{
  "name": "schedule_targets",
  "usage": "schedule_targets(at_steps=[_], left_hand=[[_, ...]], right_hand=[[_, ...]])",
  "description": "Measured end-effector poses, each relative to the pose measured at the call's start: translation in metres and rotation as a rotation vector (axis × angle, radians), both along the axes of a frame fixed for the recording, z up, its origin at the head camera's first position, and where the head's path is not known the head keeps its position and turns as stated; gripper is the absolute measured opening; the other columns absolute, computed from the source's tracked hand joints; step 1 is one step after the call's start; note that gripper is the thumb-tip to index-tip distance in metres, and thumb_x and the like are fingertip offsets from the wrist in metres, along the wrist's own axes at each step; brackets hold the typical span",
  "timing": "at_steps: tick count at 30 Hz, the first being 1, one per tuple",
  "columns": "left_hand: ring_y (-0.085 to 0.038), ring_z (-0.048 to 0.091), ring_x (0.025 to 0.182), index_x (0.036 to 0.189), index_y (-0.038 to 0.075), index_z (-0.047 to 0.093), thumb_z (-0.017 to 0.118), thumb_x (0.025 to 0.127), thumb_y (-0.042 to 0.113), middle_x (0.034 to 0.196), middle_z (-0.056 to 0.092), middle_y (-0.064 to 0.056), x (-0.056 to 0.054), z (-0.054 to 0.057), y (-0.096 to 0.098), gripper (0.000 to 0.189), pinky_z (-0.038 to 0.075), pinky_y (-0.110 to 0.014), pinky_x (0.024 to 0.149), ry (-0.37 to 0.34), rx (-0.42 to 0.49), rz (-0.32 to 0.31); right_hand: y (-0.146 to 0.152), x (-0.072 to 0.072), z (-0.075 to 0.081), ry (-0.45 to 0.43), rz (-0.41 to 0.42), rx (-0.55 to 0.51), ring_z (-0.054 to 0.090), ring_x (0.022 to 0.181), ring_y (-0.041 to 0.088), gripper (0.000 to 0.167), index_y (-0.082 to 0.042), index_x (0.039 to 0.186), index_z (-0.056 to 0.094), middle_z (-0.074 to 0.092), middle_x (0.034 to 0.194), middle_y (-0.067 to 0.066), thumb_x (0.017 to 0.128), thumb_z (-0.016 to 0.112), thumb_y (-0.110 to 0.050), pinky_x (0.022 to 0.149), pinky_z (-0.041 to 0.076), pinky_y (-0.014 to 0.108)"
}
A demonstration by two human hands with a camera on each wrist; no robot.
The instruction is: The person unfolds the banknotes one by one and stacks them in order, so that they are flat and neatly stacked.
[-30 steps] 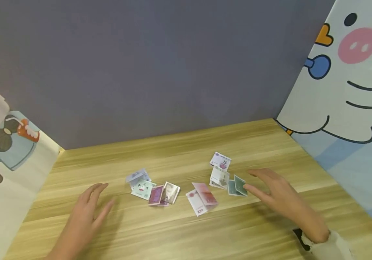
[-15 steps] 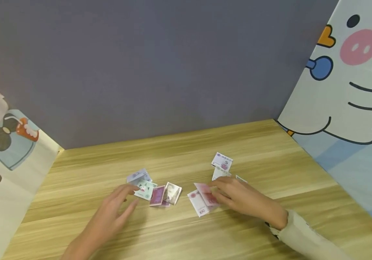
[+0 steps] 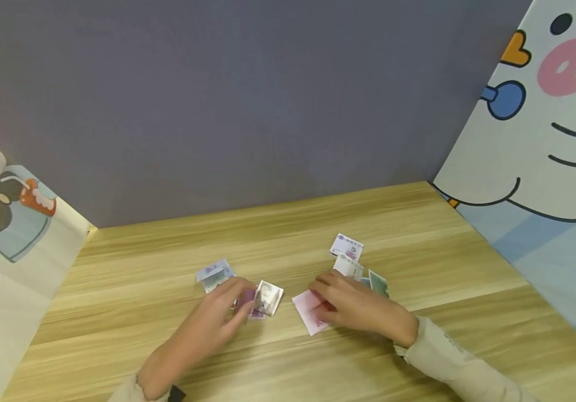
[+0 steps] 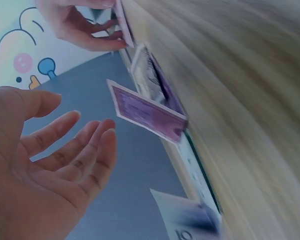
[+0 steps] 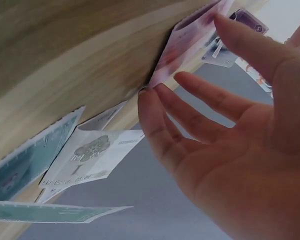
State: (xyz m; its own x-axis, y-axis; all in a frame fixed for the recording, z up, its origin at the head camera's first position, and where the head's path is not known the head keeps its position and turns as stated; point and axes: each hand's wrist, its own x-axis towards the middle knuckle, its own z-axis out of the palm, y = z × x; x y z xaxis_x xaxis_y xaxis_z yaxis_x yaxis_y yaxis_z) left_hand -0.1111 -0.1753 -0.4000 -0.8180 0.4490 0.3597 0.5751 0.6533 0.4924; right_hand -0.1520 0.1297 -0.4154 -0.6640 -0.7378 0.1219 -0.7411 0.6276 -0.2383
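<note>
In the head view my left hand (image 3: pixel 219 312) hovers over the purple banknote (image 3: pixel 246 301); in the left wrist view its fingers are loosely bent, holding nothing, and the folded purple banknote (image 4: pixel 147 112) stands apart from them. A brownish folded banknote (image 3: pixel 269 298) lies just right of it. My right hand (image 3: pixel 358 304) is at the pink banknote (image 3: pixel 308 310), partly covering it. From the right wrist, thumb and fingertips meet opposite edges of the pink banknote (image 5: pixel 187 45), which lies folded on the table.
Bluish and green folded banknotes (image 3: pixel 214 272) lie left, partly behind my left hand. A purple five note (image 3: pixel 347 246), a whitish note (image 3: pixel 347 267) and a dark green note (image 3: pixel 378 283) lie right. A grey panel (image 3: pixel 247 111) and cartoon-printed side walls enclose the wooden table (image 3: pixel 117 312).
Both hands have moved inward: the left rightward to the purple note, the right leftward from the green note to the pink one. The pink note's raised flap has swung over its white 100 side.
</note>
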Motion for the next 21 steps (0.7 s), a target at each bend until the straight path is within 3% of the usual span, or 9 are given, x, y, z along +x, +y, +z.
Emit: schedule_targets(at_steps=[5,10,15,18,21], left_hand=[[-0.012,0.065,0.088,0.118,0.005,0.065,0.069,0.094,0.013,0.109,0.067,-0.005,-0.002,0.003,0.013,0.025,0.058,-0.026,0.075,-0.024,0.003,-0.045],[-0.002,0.059,0.081,0.119,0.008,0.064,0.067,0.096,0.016,0.104,0.065,0.001,-0.001,0.001,0.027,0.024,0.055,-0.022,0.069,-0.07,-0.02,-0.061],[-0.008,0.063,0.094,0.12,0.011,0.065,0.066,0.097,0.018,0.112,0.065,0.002,0.002,-0.004,0.038,0.024,0.055,-0.026,0.082,-0.081,-0.018,-0.1],[-0.013,0.062,0.099,0.122,0.01,0.063,0.065,0.097,0.021,0.116,0.064,0.001,0.003,-0.008,0.041,0.027,0.054,-0.029,0.085,-0.092,-0.016,-0.117],[-0.015,0.061,0.099,0.124,0.009,0.061,0.063,0.099,0.025,0.115,0.064,-0.002,0.002,-0.01,0.044,0.029,0.054,-0.031,0.085,-0.117,0.011,-0.13]], right_hand=[[0.002,0.0,-0.003,0.016,0.018,0.016,0.054,0.11,0.023,0.048,-0.005,0.125,0.063,0.06,0.118,0.008,0.088,0.076,-0.032,0.086,0.053,0.038],[0.004,0.001,-0.003,-0.017,0.004,0.035,0.048,0.101,0.018,0.055,-0.004,0.126,0.061,0.054,0.111,0.004,0.087,0.076,-0.039,0.077,0.048,0.032],[0.006,0.001,-0.005,-0.049,-0.034,0.002,0.043,0.09,0.011,0.04,-0.01,0.112,0.064,0.048,0.103,-0.004,0.086,0.078,-0.038,0.071,0.045,0.024],[0.005,0.001,-0.002,-0.127,-0.02,-0.043,0.044,0.09,0.009,0.026,-0.014,0.109,0.062,0.048,0.104,-0.006,0.091,0.074,-0.029,0.073,0.047,0.023],[0.002,0.0,0.002,-0.26,0.022,-0.139,0.048,0.084,0.005,0.012,-0.015,0.107,0.062,0.053,0.099,-0.008,0.096,0.067,-0.019,0.071,0.049,0.021]])
